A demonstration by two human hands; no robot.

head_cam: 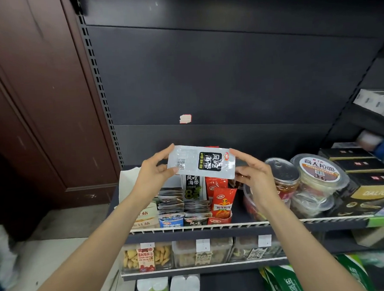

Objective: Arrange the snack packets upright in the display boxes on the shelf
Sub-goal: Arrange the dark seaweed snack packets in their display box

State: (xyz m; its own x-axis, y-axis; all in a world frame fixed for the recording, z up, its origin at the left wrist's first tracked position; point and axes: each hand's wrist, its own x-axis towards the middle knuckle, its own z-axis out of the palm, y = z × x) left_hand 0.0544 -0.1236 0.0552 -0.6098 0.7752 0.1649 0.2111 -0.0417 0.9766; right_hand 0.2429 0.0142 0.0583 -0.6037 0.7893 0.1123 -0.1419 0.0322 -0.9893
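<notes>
A silver snack packet with a black label is held sideways above the shelf, its print turned on end. My left hand pinches its left end and my right hand pinches its right end. Below it stand the display boxes: a black-and-white seaweed box with grey packets stacked inside, a blue-fronted box to its left, and a red box holding upright red packets.
The shelf edge runs across the front. Right of the boxes sit a can, noodle bowls and black gift boxes. A beige box stands at the left. Clear bins of snacks fill the shelf below.
</notes>
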